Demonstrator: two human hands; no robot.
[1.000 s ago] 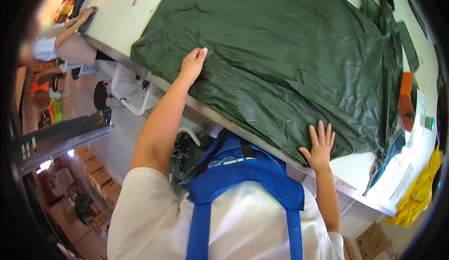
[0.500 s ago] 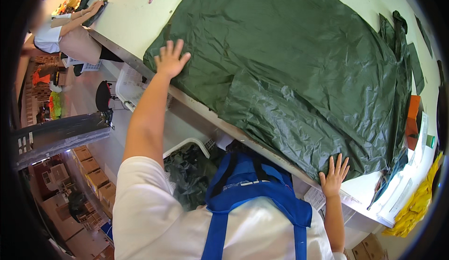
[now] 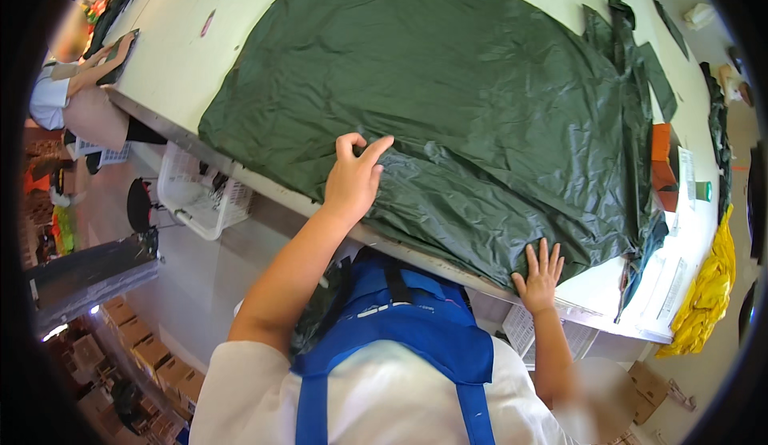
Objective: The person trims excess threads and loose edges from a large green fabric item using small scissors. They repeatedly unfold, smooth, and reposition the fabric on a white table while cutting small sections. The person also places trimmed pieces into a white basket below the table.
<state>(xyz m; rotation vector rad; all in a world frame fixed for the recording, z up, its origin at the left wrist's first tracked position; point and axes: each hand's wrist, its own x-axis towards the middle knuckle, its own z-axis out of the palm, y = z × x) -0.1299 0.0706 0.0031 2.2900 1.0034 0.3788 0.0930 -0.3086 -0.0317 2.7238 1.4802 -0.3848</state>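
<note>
A large dark green sheet of thin, shiny fabric (image 3: 416, 53) lies spread over the white table, creased most along its near part. My left hand (image 3: 352, 177) is over the near-left part of the sheet, its fingers bent and apart above a fold; no cloth shows gripped between them. At the near edge to the right, my right hand (image 3: 540, 278) lies flat on the fabric with fingers spread. Narrower green strips (image 3: 620, 37) lie bunched at the sheet's far right side.
The white table (image 3: 188, 45) has its near edge against my body. An orange box (image 3: 662, 165), a green roll (image 3: 703, 190) and yellow fabric (image 3: 704, 285) are at right. White baskets (image 3: 204, 197) stand below the edge. At far left, another person (image 3: 80, 97) works.
My left hand has moved right and inward over the sheet, its fingers going from spread to bent. My right hand remains flat near the edge. The whole view has shifted.
</note>
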